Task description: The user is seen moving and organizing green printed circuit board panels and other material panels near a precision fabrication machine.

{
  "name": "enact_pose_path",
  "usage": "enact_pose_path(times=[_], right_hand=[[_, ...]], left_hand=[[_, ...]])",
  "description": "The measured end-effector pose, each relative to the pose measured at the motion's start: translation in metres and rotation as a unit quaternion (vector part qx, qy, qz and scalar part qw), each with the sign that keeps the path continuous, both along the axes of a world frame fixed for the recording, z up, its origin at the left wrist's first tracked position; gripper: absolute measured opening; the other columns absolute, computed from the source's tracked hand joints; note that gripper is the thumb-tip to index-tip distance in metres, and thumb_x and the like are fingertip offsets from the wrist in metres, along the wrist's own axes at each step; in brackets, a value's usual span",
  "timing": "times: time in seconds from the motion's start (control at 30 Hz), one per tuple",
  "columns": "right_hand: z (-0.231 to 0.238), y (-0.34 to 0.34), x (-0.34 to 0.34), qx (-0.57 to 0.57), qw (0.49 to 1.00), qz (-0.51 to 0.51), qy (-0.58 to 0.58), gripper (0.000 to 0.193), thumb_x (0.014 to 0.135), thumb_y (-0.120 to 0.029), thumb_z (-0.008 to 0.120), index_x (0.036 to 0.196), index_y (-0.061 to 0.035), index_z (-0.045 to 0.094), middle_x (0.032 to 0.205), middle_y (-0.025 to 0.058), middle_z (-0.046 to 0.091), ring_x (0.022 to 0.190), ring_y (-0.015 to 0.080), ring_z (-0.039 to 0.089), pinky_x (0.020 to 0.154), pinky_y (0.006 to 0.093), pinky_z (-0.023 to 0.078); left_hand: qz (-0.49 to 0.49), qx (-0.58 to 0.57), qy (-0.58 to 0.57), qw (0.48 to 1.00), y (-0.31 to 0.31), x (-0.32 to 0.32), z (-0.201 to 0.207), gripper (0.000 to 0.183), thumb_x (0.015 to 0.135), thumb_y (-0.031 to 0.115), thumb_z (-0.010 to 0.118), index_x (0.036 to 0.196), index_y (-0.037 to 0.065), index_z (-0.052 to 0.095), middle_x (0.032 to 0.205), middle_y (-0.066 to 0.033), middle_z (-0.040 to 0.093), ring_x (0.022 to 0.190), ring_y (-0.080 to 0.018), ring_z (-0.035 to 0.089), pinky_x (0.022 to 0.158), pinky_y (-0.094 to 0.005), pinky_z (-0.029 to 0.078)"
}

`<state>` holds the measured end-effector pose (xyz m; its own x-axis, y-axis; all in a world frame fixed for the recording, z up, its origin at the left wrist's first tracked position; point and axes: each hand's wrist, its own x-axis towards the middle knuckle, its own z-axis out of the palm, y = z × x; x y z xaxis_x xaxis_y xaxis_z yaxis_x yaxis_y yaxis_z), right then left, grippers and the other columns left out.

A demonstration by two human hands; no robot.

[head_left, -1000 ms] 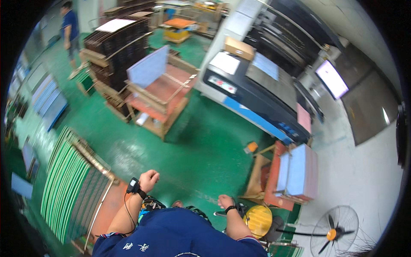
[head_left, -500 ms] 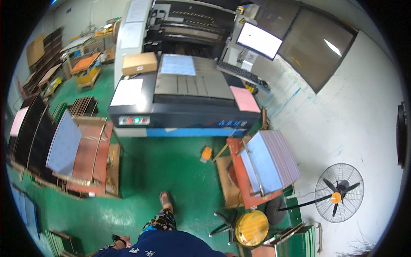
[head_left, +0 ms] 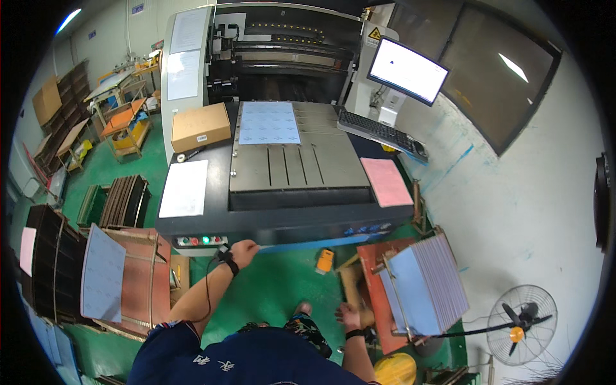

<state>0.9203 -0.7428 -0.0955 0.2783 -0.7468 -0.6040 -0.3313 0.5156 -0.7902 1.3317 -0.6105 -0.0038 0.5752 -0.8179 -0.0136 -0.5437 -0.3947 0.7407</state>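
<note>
In front of the flatbed machine (head_left: 321, 221), my left hand (head_left: 244, 252) is by its front edge, just right of the button panel (head_left: 201, 241). Its fingers look curled in, with no object visible in them; a black wrist strap with a cable is on that arm. My right hand (head_left: 348, 316) is low beside the red rack cart (head_left: 377, 282), fingers apart and holding nothing. That cart carries a stack of bluish sheets (head_left: 423, 282) standing on edge. One light blue sheet (head_left: 269, 122) lies flat on the machine's grey bed (head_left: 321, 160).
Left, another rack cart (head_left: 142, 273) holds a blue sheet (head_left: 104, 273). A cardboard box (head_left: 201, 126), white paper (head_left: 184, 188) and pink paper (head_left: 387, 182) lie on the machine. Right are a monitor (head_left: 409, 69), keyboard (head_left: 378, 131), fan (head_left: 523, 325) and yellow stool (head_left: 395, 370). An orange pedal (head_left: 325, 260) is on the floor.
I have come closer to the machine. My left hand has moved from low at my side up to the machine's front edge. My right hand has come into fuller view beside the red cart.
</note>
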Motion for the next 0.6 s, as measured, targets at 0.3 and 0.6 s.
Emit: enact_pose_path(times=[0.3,0.6], right_hand=[[0.065,-0.182,0.16,0.052,0.985,0.024,-0.16,0.033,0.084,-0.024,0.058,0.11,-0.0035,0.054,0.094,0.0074,0.061,0.075,0.0185,0.061,0.06,0.03,0.047],[0.115,-0.38,0.417,0.039,0.98,0.153,-0.118,0.038,0.083,-0.02,0.058,0.115,-0.0011,0.049,0.099,0.0084,0.059,0.076,0.0203,0.063,0.055,0.0293,0.047]], left_hand=[[0.111,0.053,-0.177,0.976,0.013,0.061,-0.015,0.035,0.074,0.019,0.065,0.105,0.006,0.057,0.129,-0.0225,0.044,0.123,-0.0389,0.037,0.1,-0.0456,0.032],[0.257,0.22,-0.07,0.939,-0.021,0.051,-0.004,0.072,0.067,0.015,0.065,0.132,0.002,0.036,0.141,-0.0236,0.025,0.132,-0.0389,0.021,0.106,-0.0453,0.024]])
